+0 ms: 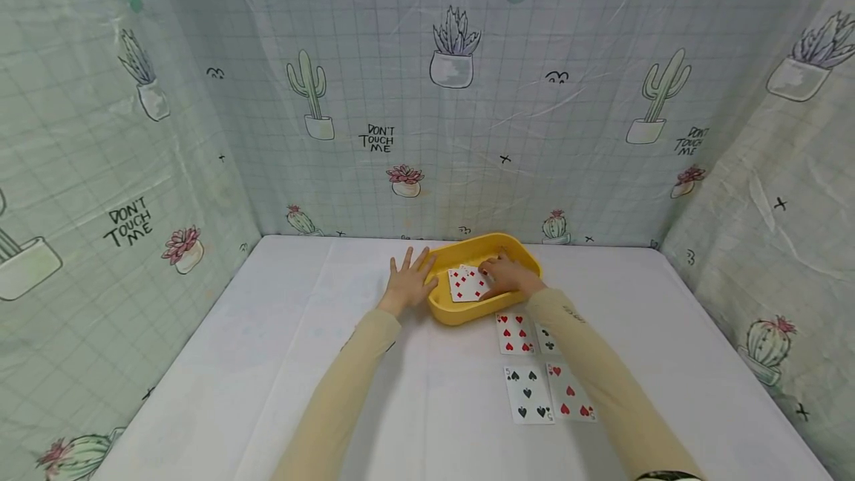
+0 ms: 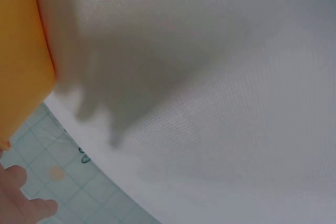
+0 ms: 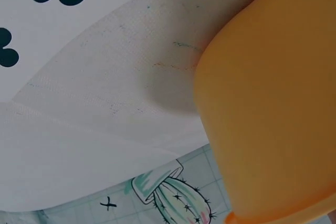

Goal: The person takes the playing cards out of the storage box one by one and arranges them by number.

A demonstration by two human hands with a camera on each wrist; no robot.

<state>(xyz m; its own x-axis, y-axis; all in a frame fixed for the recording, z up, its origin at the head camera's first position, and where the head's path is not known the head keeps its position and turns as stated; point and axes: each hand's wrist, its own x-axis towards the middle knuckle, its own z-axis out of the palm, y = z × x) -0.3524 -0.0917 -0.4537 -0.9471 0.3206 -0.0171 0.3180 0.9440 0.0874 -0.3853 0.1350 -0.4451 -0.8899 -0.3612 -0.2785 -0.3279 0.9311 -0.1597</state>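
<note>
A yellow tray (image 1: 445,310) stands at the far middle of the white table, with overlapping diamond playing cards (image 1: 464,284) lying face up in it. Over the tray's right side reaches my right hand (image 1: 508,275), its thumb and fingers curled about the right part of these cards. The right wrist view has only the tray's outer wall (image 3: 273,103), which hides the fingers. My left hand (image 1: 406,286) is at the tray's left rim with its fingers spread. In the left wrist view a few left fingertips (image 2: 39,208) show below the tray.
In front of the tray lie a six of hearts (image 1: 515,334), a five of spades (image 1: 529,395), another hearts card (image 1: 568,394) and a clubs card (image 1: 546,340), the last two partly under the right sleeve. A patterned cloth (image 1: 374,191) hangs behind the table.
</note>
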